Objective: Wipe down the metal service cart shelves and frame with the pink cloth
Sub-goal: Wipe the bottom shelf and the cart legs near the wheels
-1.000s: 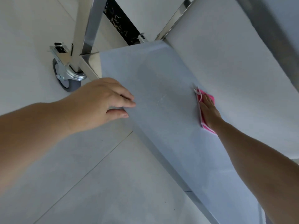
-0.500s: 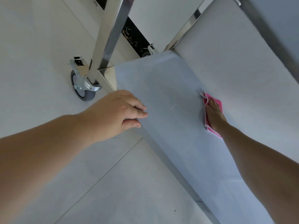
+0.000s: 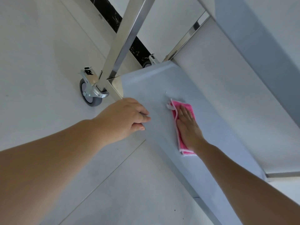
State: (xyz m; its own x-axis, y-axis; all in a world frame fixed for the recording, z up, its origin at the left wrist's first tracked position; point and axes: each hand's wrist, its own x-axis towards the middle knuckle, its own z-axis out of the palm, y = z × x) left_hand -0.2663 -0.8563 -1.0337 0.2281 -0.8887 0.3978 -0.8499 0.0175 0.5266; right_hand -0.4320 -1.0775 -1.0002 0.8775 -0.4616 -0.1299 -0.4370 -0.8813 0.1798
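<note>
**Pink cloth flat on the cart's bottom shelf**

2 bare forearms are reaching in from the near edge toward the bottom shelf [image 3: 146,85], which is serving here as the landmark. The left hand [image 3: 123,117] is resting on the shelf's near left edge, knuckles up, its fingers lying together and bending over that edge; whether the fingertips are gripping under the rim cannot be told. Just beside it, farther in on the shelf surface, the right hand [image 3: 188,125] is pressing palm-down on the pink cloth [image 3: 183,146], its fingers straight and slightly spread. The cloth is lying flat on the shelf, folded into a long rectangle, its white-edged border and a small loop of white cord [image 3: 170,106] showing past the fingertips. Beyond the left hand, at the shelf's far left corner, a shiny square upright post [image 3: 125,34] is rising, and a grey caster wheel [image 3: 87,93] in a metal bracket is sitting on the pale tiled floor [image 3: 40,54] below that corner. At the shelf's far end a 2nd caster [image 3: 146,63] is partly showing. Above the shelf, to the right, the underside of another shelf [image 3: 235,95] is spanning the view.
</note>
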